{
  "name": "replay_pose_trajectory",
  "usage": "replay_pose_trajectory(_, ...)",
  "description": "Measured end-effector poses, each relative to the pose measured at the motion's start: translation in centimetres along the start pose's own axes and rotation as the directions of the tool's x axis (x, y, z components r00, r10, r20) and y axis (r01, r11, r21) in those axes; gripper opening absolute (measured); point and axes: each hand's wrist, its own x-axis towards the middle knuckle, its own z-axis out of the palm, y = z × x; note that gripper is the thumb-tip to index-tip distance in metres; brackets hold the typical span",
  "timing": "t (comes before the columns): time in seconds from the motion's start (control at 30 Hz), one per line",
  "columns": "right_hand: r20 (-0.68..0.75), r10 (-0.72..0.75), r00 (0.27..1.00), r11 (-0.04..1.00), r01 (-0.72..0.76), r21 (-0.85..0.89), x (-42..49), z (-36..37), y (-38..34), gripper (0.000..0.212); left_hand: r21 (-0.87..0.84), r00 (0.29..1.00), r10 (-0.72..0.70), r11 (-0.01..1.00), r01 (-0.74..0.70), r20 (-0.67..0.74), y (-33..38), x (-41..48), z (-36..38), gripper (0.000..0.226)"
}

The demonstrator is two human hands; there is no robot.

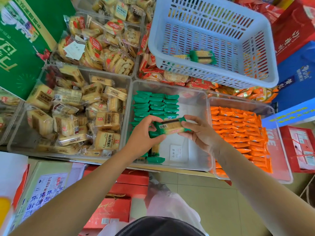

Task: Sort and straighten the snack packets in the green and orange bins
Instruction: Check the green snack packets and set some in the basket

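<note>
Green-wrapped packet (pixel 172 126): held level above the clear bin (pixel 194 108), between both hands. The left hand (pixel 144 133) pinches its left end and the right hand (pixel 199 132) pinches its right end.
Green packets (pixel 156 103): rows along that bin's left side.
Orange packets (pixel 238 128): packed in the adjoining bin on the right.
White basket (pixel 204 19): behind, with a loose packet (pixel 202 57) inside.

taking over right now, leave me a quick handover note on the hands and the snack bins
Hands: left grip and right grip each pinch an end of one green packet above the green bin.
Done: green rows stand along its left side; orange bin looks neatly packed.
Left: place this packet, straighten loose packets at the near end, probably fetch two green packets from the white basket.
</note>
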Motion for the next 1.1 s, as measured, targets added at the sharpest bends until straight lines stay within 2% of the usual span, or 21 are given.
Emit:
replay_pose_trajectory(0.07, -0.064, -0.049, 0.997, 0.997, 0.045, -0.065, 0.6, -0.5, 0.1, 0.037, 0.178, 0.998, 0.058, 0.982, -0.062, 0.023, -0.5, 0.1, 0.4, 0.059)
replay_pose_trajectory(0.1, -0.092, -0.093, 0.991, 0.990, 0.082, -0.117, 0.8, -0.9, 0.0, 0.038, 0.320, 0.995, 0.093, 0.942, -0.098, 0.033, -1.0, 0.3, 0.6, 0.063)
replay_pose_trajectory(0.17, -0.138, -0.215, 0.967, 0.953, 0.176, -0.247, 1.1, -1.7, -0.2, 0.033, 0.616, 0.988, 0.128, 0.772, -0.155, 0.089, -1.9, 0.4, 0.6, 0.064)
replay_pose_trajectory(0.2, -0.142, -0.278, 0.950, 0.924, 0.224, -0.310, 1.1, -2.0, -0.3, 0.029, 0.712, 0.986, 0.100, 0.683, -0.166, 0.134, -2.3, 0.4, 0.5, 0.063)
replay_pose_trajectory(0.3, -0.074, -0.398, 0.914, 0.837, 0.329, -0.438, 1.2, -2.4, -0.7, 0.023, 0.850, 0.973, -0.025, 0.492, -0.187, 0.229, -3.2, 0.3, 0.9, 0.067)
replay_pose_trajectory(0.4, 0.013, -0.444, 0.896, 0.759, 0.384, -0.527, 1.8, -2.2, -0.4, 0.024, 0.898, 0.968, -0.062, 0.391, -0.202, 0.245, -3.6, 0.2, 1.3, 0.083)
replay_pose_trajectory(0.5, 0.049, -0.469, 0.882, 0.700, 0.405, -0.588, 2.5, -2.0, 0.0, 0.024, 0.899, 0.969, -0.039, 0.383, -0.210, 0.243, -4.1, 0.2, 1.4, 0.093)
replay_pose_trajectory(0.6, 0.089, -0.494, 0.865, 0.662, 0.441, -0.606, 2.8, -1.8, 0.2, 0.023, 0.885, 0.975, 0.011, 0.417, -0.206, 0.222, -4.4, 0.2, 1.1, 0.085)
replay_pose_trajectory(0.7, 0.139, -0.523, 0.841, 0.616, 0.485, -0.621, 3.3, -1.3, 0.5, 0.023, 0.882, 0.972, 0.065, 0.409, -0.233, 0.227, -4.7, 0.1, 1.0, 0.073)
replay_pose_trajectory(0.83, 0.232, -0.556, 0.798, 0.493, 0.542, -0.681, 3.8, -0.2, 1.4, 0.031, 0.870, 0.960, 0.140, 0.406, -0.278, 0.241, -4.7, -0.5, 1.1, 0.061)
replay_pose_trajectory(0.97, 0.338, -0.571, 0.748, 0.360, 0.598, -0.716, 4.6, 0.8, 3.0, 0.034, 0.866, 0.963, 0.139, 0.421, -0.270, 0.233, -4.8, -1.0, 1.0, 0.059)
replay_pose_trajectory(1.1, 0.327, -0.573, 0.751, 0.320, 0.573, -0.755, 5.8, 1.7, 5.6, 0.033, 0.859, 0.961, 0.137, 0.432, -0.277, 0.241, -4.8, -0.9, 0.9, 0.057)
